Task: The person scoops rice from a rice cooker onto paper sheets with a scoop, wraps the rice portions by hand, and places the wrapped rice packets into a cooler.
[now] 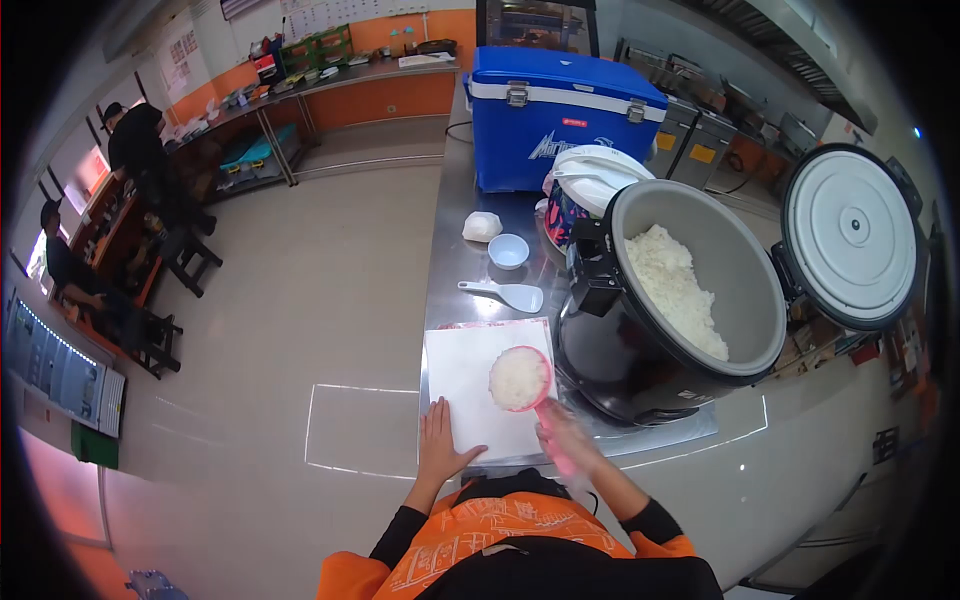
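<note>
Rice (517, 379) fills the round cup of the pink scoop (547, 402) that I have by its handle, the fingers of my right hand (572, 438) clenched around it. The cup is over the white paper (465, 375) on the bench (450, 240); whether it touches the sheet I cannot tell. My left hand (443, 456) lies at the near left part of that paper, fingers spread and gripping nothing, the thumb pointing toward the scoop side.

Just beyond the paper, a white rice paddle (522, 297) lies flat with its handle to the left. Past it stands a small pale blue bowl (509, 253), and near that bowl sits a white bundle (482, 227).

To the right of the paper I have the big rice cooker (620, 365), open, with more rice (668, 280) piled toward the left side of its pot. Its round lid (850, 235) stands open on the far right. Behind the cooker are a patterned container (563, 219) with a white cover (600, 177) and a blue cooler (570, 110), latched on its front. Off to the left, one person (140, 150) stands and another person (75, 275) sits.
</note>
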The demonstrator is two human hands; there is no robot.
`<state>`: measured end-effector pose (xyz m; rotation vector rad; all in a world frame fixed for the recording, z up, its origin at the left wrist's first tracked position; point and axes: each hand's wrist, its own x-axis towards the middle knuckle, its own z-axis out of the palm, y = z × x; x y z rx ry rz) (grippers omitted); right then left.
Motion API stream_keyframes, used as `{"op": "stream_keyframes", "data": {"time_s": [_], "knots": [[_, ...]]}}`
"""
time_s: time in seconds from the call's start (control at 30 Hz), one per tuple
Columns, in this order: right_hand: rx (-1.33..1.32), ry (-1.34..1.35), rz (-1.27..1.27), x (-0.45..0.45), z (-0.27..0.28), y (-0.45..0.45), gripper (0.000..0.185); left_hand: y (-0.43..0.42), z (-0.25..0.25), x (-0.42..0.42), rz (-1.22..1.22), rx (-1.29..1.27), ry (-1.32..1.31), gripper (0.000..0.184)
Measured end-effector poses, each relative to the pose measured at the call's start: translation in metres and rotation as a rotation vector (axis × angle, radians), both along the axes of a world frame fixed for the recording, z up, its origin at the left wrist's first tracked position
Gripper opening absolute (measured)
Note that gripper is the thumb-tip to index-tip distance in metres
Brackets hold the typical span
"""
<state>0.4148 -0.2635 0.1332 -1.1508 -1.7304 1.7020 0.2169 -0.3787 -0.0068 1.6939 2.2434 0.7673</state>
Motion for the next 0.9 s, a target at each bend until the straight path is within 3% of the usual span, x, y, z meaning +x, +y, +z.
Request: {"op": "stream_keyframes", "data": {"time_s": [0.1,0.13,0.17,0.2,0.3,0.47,0.57,0.67,0.8,0.9], "knots": [[0.627,-0.372,-0.076,-0.015,-0.088,0.01,0.047,0.002,0.0,0.001,0.013,0.006,-0.004,0.109],[0.704,-0.468,-0.074,-0.021,-0.096,0.01,0.048,0.002,0.0,0.001,0.017,-0.007,0.008,0.109],[0.552,-0.603,0.026,-0.023,-0.085,0.006,0.05,0.001,0.0,0.001,0.022,-0.019,0.019,0.109],[0.555,-0.699,0.056,-0.027,-0.11,0.009,0.05,0.001,0.0,0.002,0.023,-0.024,0.027,0.109],[0.646,-0.856,0.165,-0.039,-0.093,0.001,0.053,0.0,-0.001,0.001,0.019,-0.044,0.051,0.11],[0.732,-0.537,0.046,-0.045,-0.099,-0.001,0.058,-0.001,0.009,0.004,0.055,0.008,0.075,0.101],[0.668,-0.478,0.092,-0.051,-0.115,0.005,0.057,-0.004,0.018,0.004,-0.019,0.127,-0.073,0.076],[0.566,-0.562,0.15,-0.051,-0.154,0.004,0.055,-0.005,0.02,0.01,-0.26,0.129,-0.277,0.047],[0.392,-0.69,0.166,-0.056,-0.184,0.012,0.052,-0.009,0.011,0.006,-0.37,0.168,-0.04,0.029],[0.174,-0.494,0.198,-0.049,-0.168,0.025,0.049,-0.011,0.001,0.011,-0.399,0.172,0.082,0.026]]}}
